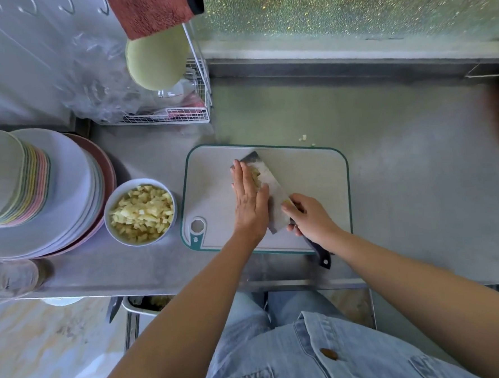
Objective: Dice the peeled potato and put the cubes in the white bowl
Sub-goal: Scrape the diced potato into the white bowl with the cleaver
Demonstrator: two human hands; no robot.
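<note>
**A:** Two hands meet over the pale plastic cutting board with the green rim [314,170]. The right hand [311,217] curls its fingers round the dark handle of a broad steel cleaver [272,184]. The left hand [250,200] lies flat, fingers straight and pressed together, holding a small heap of diced potato [255,177] against the blade.

**B:** And the risk?

**A:** Carrying that load left to the round white bowl [140,242], which is already heaped with cubes and stands just beside the board. If the blade tilts or the palm eases, cubes would slide onto the steel counter [402,179]. A few stray bits [303,138] lie beyond the board's far edge.

**B:** Anything unclear?

**A:** The left hand hides how many cubes sit under it. I cannot tell whether the blade rests on the board or is lifted.
</note>
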